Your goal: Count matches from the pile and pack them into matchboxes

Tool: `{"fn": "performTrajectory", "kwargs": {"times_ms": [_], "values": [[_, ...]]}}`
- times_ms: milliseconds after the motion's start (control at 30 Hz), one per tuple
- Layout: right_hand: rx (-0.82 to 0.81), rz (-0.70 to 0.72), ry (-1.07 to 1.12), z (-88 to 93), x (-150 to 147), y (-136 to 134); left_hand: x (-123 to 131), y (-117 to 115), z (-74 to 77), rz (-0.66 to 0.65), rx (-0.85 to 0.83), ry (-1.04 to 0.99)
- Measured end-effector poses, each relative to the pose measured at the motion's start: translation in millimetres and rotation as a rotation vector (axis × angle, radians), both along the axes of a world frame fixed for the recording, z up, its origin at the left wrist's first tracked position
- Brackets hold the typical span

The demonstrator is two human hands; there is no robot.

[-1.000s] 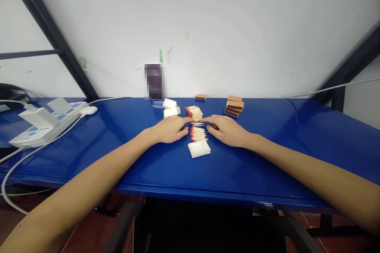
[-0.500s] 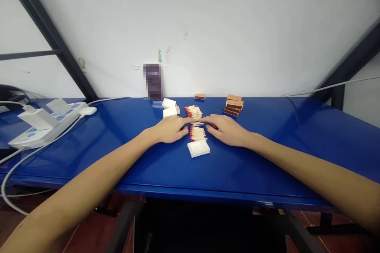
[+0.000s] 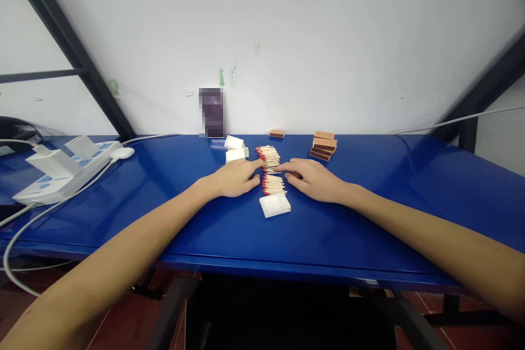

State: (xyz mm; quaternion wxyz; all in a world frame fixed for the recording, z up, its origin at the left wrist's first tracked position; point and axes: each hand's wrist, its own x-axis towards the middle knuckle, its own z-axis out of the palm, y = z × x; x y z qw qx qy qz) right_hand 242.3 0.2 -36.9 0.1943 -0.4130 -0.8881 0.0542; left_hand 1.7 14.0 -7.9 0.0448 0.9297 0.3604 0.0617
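Note:
Red-tipped matches lie in two heaps on the blue table [image 3: 369, 229]: a far heap [image 3: 268, 154] and a near heap [image 3: 273, 184]. My left hand [image 3: 234, 178] rests palm down left of the matches, its forefinger stretched to the gap between the heaps. My right hand [image 3: 314, 179] lies flat on the other side, its forefinger reaching the same gap. Both hands have their fingers extended and hold nothing. A white matchbox tray [image 3: 274, 205] sits just in front of the near heap.
Two white trays [image 3: 235, 148] lie behind my left hand. A stack of brown matchbox sleeves [image 3: 324, 145] and a single sleeve [image 3: 277, 133] sit near the wall. A white power strip [image 3: 61, 167] with plugs and cables occupies the table's left end.

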Motion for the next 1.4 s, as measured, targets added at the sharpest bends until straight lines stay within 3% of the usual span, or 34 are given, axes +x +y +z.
{"fn": "performTrajectory", "kwargs": {"times_ms": [1400], "values": [[0.015, 0.019, 0.050, 1.0, -0.8, -1.6, -1.3, -3.3, 3.5, -0.027, -0.033, -0.020]]}}
